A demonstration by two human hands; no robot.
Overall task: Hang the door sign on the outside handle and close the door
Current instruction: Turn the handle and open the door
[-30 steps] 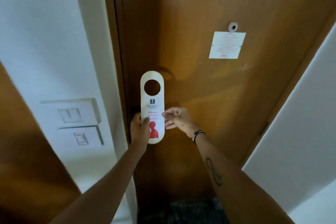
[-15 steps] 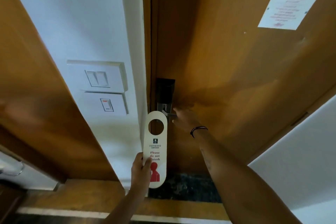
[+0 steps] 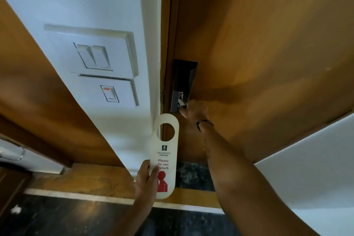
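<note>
A cream door sign [image 3: 165, 151] with a round hole at its top and red "Please do not disturb" print stands upright in my left hand [image 3: 146, 179], which pinches its lower left edge. My right hand [image 3: 194, 110] is closed around the metal lever of the door handle [image 3: 180, 104] below the dark lock plate [image 3: 183, 80]. The wooden door [image 3: 258, 53] sits shut in its frame. The sign hangs in the air just below and left of the handle, apart from it.
White wall switches [image 3: 95, 57] are mounted left of the door frame. A wooden panel [image 3: 28, 82] slants across the left. A white wall [image 3: 310, 174] closes in on the right. Dark floor [image 3: 76, 216] lies below.
My right hand let go of the sign and moved up onto the door handle. My left hand keeps the sign, now lower in view. The camera tilted down and left.
</note>
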